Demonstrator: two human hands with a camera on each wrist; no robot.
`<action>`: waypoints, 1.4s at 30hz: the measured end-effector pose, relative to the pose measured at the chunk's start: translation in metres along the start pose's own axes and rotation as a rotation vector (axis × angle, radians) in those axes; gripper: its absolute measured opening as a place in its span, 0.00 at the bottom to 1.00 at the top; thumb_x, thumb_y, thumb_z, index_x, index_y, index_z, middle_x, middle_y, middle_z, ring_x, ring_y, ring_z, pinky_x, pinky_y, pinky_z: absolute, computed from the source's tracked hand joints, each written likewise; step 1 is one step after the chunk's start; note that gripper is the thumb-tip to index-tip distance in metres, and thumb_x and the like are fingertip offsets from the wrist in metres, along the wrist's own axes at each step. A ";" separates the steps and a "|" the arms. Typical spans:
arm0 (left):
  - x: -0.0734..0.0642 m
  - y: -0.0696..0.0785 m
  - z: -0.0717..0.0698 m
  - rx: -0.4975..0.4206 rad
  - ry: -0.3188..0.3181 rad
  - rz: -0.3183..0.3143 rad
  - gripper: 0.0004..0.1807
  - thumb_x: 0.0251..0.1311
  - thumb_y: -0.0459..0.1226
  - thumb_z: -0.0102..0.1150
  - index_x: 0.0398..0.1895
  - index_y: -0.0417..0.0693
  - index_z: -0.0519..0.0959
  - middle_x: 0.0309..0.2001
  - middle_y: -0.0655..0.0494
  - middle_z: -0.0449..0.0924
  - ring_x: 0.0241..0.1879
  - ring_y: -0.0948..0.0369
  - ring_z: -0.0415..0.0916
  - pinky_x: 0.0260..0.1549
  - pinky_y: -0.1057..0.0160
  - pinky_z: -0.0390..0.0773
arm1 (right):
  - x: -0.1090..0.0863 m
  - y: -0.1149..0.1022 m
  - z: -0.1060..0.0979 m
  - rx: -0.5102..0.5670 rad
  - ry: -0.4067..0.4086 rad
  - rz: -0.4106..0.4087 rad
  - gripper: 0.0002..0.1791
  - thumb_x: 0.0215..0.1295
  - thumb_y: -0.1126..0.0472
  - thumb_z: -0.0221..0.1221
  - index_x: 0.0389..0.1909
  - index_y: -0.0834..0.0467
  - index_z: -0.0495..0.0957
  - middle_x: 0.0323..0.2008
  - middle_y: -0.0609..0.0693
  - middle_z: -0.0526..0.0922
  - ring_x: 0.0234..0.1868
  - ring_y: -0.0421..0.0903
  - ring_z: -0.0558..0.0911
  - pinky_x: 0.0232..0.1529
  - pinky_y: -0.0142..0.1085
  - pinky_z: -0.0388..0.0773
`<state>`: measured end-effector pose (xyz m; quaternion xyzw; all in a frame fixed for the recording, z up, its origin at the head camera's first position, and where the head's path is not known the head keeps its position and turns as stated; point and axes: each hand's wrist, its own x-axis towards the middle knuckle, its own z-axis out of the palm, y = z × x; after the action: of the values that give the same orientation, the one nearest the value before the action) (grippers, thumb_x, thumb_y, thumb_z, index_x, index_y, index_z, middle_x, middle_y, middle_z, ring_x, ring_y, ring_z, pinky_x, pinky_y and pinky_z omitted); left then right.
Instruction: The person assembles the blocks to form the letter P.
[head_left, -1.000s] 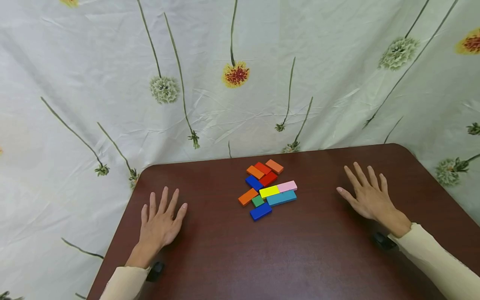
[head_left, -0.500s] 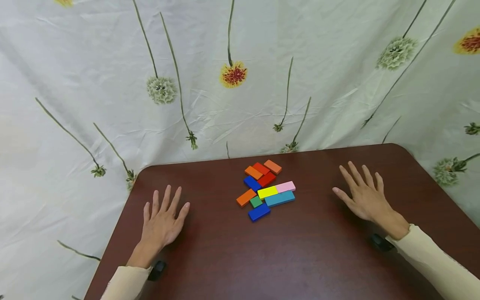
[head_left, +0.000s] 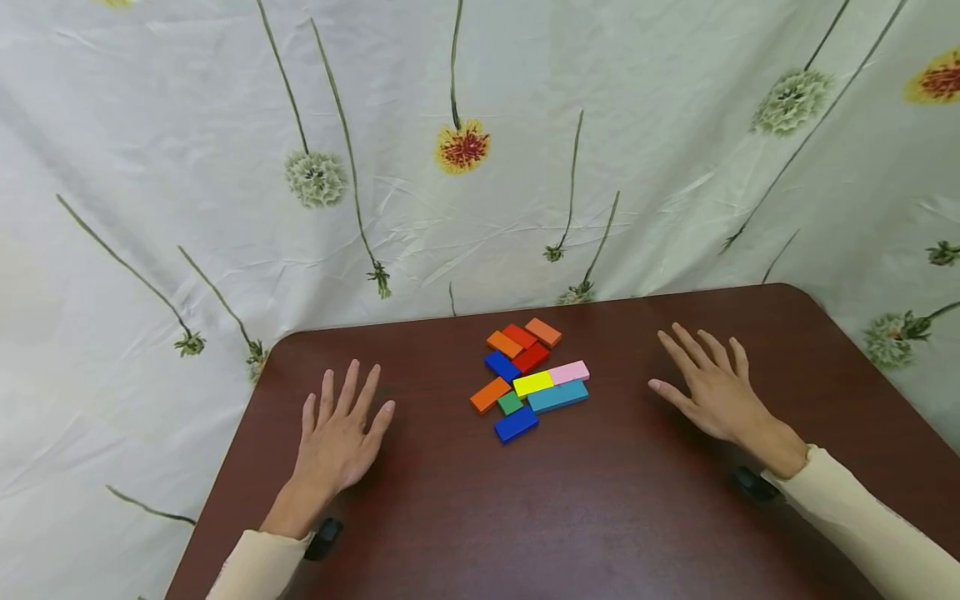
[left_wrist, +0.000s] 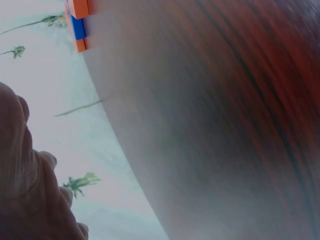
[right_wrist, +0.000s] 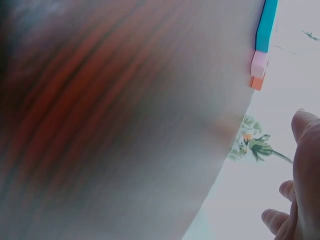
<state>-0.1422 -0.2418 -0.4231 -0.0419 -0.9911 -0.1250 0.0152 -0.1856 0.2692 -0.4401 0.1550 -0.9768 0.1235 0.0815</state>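
Observation:
Several coloured rectangular blocks lie flat in a loose cluster at the middle of the table. Among them are a yellow block (head_left: 533, 384), a pink block (head_left: 569, 372), a light blue block (head_left: 557, 396), a small green block (head_left: 510, 403) and a dark blue block (head_left: 516, 425) at the near side. Orange and red blocks, such as this red block (head_left: 531, 357), make up the far part. To the left of the cluster my left hand (head_left: 337, 442) is palm down with fingers spread, holding nothing. On the other side my right hand (head_left: 716, 396) is likewise spread, palm down, holding nothing.
The dark reddish-brown table (head_left: 600, 517) has rounded far corners. Behind it hangs a white cloth (head_left: 510, 75) printed with flowers and stems. A small black device (head_left: 324, 539) sits under the left wrist, and another black device (head_left: 753, 483) under the right one.
Both hands have moved inward toward the blocks, the left hand rightward and the right hand leftward. The blocks keep their arrangement; the whole head view has shifted slightly.

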 end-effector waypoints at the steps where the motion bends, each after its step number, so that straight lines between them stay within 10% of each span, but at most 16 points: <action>1: 0.000 0.002 0.000 -0.001 -0.002 0.005 0.38 0.75 0.61 0.33 0.82 0.59 0.43 0.82 0.49 0.33 0.79 0.43 0.22 0.72 0.34 0.29 | 0.001 -0.001 0.000 -0.001 0.007 -0.009 0.42 0.73 0.37 0.51 0.79 0.53 0.51 0.79 0.58 0.49 0.74 0.68 0.51 0.67 0.70 0.36; 26: 0.009 0.052 0.015 -0.069 0.071 0.233 0.37 0.71 0.59 0.49 0.79 0.60 0.56 0.79 0.52 0.52 0.78 0.45 0.44 0.71 0.34 0.41 | 0.033 -0.048 0.017 0.090 0.044 -0.243 0.39 0.67 0.43 0.62 0.74 0.54 0.63 0.76 0.56 0.59 0.72 0.62 0.57 0.65 0.63 0.48; 36: 0.011 0.080 0.032 -0.300 0.140 0.300 0.31 0.58 0.47 0.72 0.66 0.55 0.76 0.65 0.53 0.76 0.59 0.50 0.71 0.51 0.44 0.66 | 0.044 -0.077 0.024 0.331 -0.009 -0.260 0.33 0.65 0.50 0.66 0.69 0.53 0.71 0.70 0.55 0.71 0.66 0.58 0.66 0.58 0.61 0.54; 42: 0.014 0.094 0.044 -0.515 0.038 0.296 0.25 0.55 0.40 0.74 0.57 0.50 0.82 0.56 0.55 0.81 0.46 0.56 0.75 0.47 0.55 0.76 | 0.048 -0.086 0.031 0.406 -0.068 -0.283 0.28 0.62 0.54 0.69 0.63 0.54 0.77 0.64 0.54 0.76 0.61 0.54 0.69 0.52 0.54 0.57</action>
<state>-0.1485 -0.1389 -0.4415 -0.1863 -0.9095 -0.3695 0.0406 -0.2067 0.1678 -0.4411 0.3077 -0.9026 0.2994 0.0322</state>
